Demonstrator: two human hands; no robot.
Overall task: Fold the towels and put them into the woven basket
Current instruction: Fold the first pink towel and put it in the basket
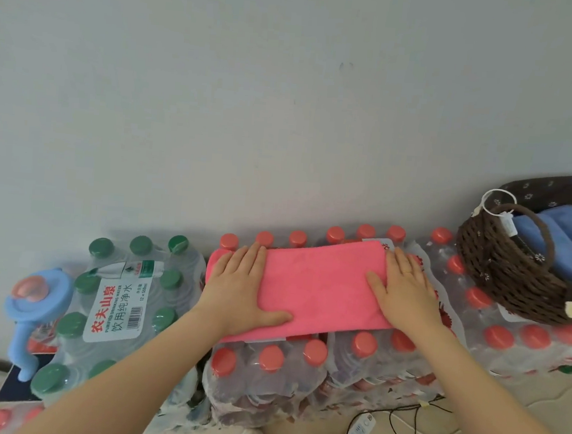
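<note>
On top of the red-capped water bottle pack point(300, 362) lies our pink towel point(316, 287), left of the woven basket point(499, 268). Our left hand point(241, 288) and right hand point(405, 294) press flat, fingers spread; we should smooth outward, keeping edges aligned before the next fold.

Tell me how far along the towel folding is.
Done: blue folded towels already sit in the woven basket. In hand: the pink towel lies folded into a strip on the red-capped bottle packs, with the left hand and right hand pressing flat on its ends. Left: finish folding it and move it to the basket.
</note>
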